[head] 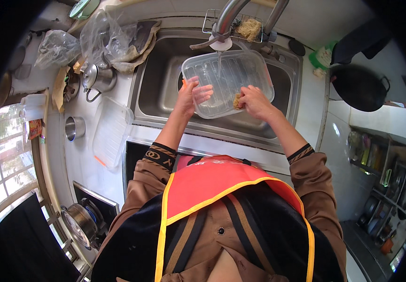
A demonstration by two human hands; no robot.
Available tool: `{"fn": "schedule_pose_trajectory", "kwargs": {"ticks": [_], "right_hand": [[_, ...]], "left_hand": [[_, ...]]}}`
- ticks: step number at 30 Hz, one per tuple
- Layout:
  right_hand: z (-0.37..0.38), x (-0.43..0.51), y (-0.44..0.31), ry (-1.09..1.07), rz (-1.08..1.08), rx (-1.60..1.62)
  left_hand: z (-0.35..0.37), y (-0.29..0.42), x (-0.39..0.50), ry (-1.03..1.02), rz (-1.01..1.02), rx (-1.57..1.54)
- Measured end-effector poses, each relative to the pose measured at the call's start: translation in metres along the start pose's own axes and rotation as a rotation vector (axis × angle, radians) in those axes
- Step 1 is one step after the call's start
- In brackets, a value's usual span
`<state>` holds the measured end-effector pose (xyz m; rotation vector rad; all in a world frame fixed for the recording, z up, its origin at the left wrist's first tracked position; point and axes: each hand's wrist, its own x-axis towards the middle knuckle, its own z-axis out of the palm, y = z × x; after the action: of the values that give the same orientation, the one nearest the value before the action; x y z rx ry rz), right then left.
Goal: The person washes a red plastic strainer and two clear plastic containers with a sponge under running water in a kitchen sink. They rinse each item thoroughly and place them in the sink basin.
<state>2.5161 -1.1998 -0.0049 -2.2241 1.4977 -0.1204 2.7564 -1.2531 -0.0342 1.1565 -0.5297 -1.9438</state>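
A clear plastic container (229,75) is tilted over the steel sink (160,81), under a thin stream of water from the faucet (229,17). My left hand (194,95) is at the container's left side, its fingers seen partly through or against the clear plastic; whether it grips the wall is not plain. Pinched in my right hand (254,102) is a tan scrubbing pad (237,101), held against the near right part of the container. A clear ribbed lid (111,132) with an orange clip lies on the counter to the left.
Left of the sink are a steel kettle (99,77), a steel cup (74,128) and plastic bags (106,37). A wire rack (210,22) holding another scrubber (249,29) sits behind the faucet. At the right are a green-and-white bottle (322,56) and a dark wok (360,88).
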Motion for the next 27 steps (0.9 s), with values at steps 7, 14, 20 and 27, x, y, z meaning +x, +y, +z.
{"fn": "schedule_pose_trajectory", "kwargs": {"ticks": [7, 14, 20, 27], "right_hand": [[0.028, 0.013, -0.047, 0.175, -0.334, 0.332], [0.026, -0.006, -0.001, 0.314, -0.291, 0.34], [0.024, 0.063, -0.017, 0.65, -0.123, 0.272], [0.027, 0.044, -0.025, 0.266, -0.252, 0.355]], "left_hand": [[0.002, -0.008, -0.007, 0.046, 0.017, 0.083], [0.001, -0.007, -0.022, 0.065, -0.029, 0.006], [0.02, -0.022, -0.028, -0.02, -0.112, 0.027], [0.02, -0.018, -0.032, 0.023, 0.009, 0.094]]}}
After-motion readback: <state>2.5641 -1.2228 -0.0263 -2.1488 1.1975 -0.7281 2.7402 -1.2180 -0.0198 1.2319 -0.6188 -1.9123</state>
